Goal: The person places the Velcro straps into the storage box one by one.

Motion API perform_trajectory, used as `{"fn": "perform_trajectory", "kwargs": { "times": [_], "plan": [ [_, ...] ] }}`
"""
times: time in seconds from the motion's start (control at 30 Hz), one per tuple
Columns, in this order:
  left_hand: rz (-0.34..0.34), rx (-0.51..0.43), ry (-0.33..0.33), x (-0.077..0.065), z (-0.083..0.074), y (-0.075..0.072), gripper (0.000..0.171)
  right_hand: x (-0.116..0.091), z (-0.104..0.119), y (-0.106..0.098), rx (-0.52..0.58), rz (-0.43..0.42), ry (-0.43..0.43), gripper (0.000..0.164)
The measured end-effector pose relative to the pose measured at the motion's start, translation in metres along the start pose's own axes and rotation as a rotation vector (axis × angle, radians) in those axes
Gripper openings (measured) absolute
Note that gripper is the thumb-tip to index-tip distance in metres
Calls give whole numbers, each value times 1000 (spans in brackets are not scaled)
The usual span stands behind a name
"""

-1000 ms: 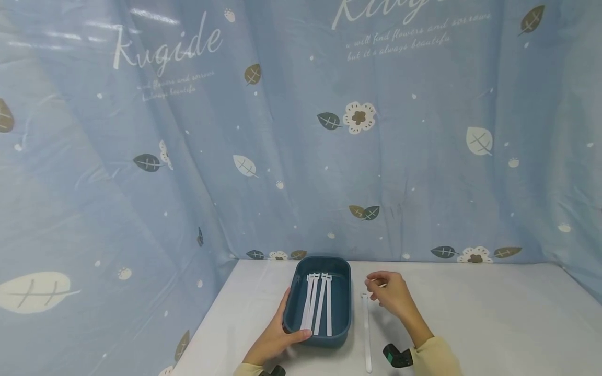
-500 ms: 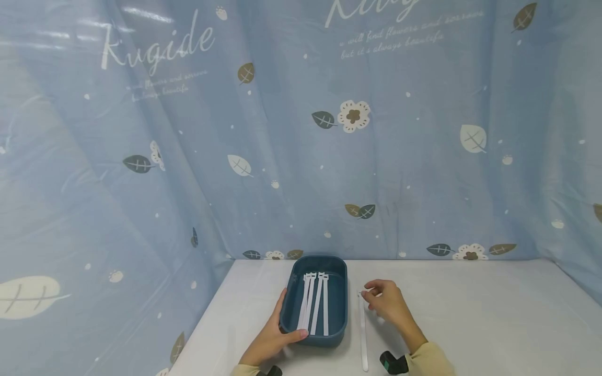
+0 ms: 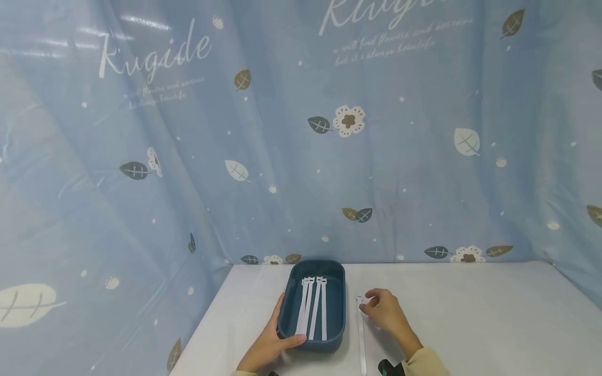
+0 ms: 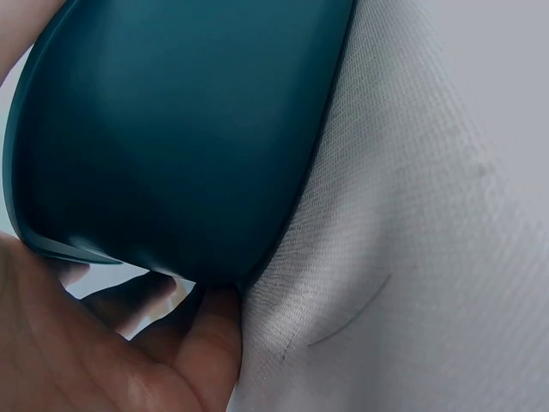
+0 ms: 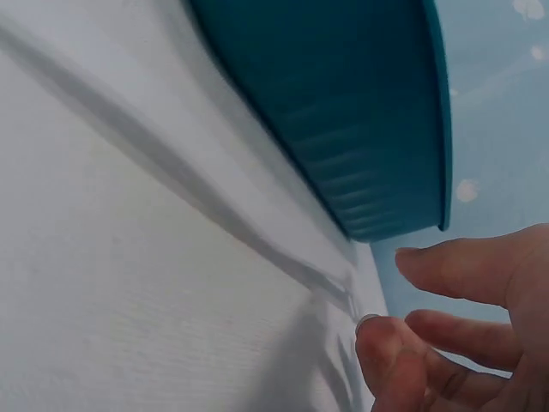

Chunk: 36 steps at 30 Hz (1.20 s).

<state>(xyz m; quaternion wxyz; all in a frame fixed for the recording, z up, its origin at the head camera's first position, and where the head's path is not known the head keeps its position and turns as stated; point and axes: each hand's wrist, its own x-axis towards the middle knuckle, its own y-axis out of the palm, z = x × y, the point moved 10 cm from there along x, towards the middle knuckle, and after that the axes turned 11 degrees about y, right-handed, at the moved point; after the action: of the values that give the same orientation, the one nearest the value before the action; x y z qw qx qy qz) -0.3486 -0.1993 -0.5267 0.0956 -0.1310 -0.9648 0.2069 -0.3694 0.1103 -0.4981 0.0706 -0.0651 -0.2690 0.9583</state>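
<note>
A dark teal plastic bin (image 3: 336, 313) stands on the table, holding several white cable ties (image 3: 316, 308) with wide slotted heads. My left hand (image 3: 270, 342) grips the bin at its near left corner, thumb over the rim and fingers along the outer side. In the left wrist view, the left hand's fingers (image 4: 210, 343) reach under the bin's edge. One more white cable tie (image 3: 361, 339) lies lengthwise on the table, right of the bin. Beside its head is my right hand (image 3: 385, 310); the right wrist view shows a gap between thumb (image 5: 455, 268) and index finger (image 5: 386, 348).
The table (image 3: 470, 313) has a white cloth cover, slightly creased. A blue patterned curtain (image 3: 400, 156) hangs behind the table and along its left side. The bin's right wall rises close to the loose tie.
My right hand has come down and slightly toward me, to the head of the loose cable tie. The left hand keeps its grip on the bin. The head view has shifted slightly.
</note>
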Motion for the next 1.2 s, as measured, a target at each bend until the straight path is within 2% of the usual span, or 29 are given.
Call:
{"fn": "perform_trajectory", "kwargs": {
  "times": [0.43,0.8,1.2],
  "plan": [
    [1,35,-14,-2,1,0,123,-4,-5,12,-99,-20,-11,47],
    [4,30,-5,-2,1,0,123,-7,-3,17,-128,-20,-5,57],
    [2,17,5,1,-1,0,124,-10,3,13,-138,-11,-25,58]
  ]
}}
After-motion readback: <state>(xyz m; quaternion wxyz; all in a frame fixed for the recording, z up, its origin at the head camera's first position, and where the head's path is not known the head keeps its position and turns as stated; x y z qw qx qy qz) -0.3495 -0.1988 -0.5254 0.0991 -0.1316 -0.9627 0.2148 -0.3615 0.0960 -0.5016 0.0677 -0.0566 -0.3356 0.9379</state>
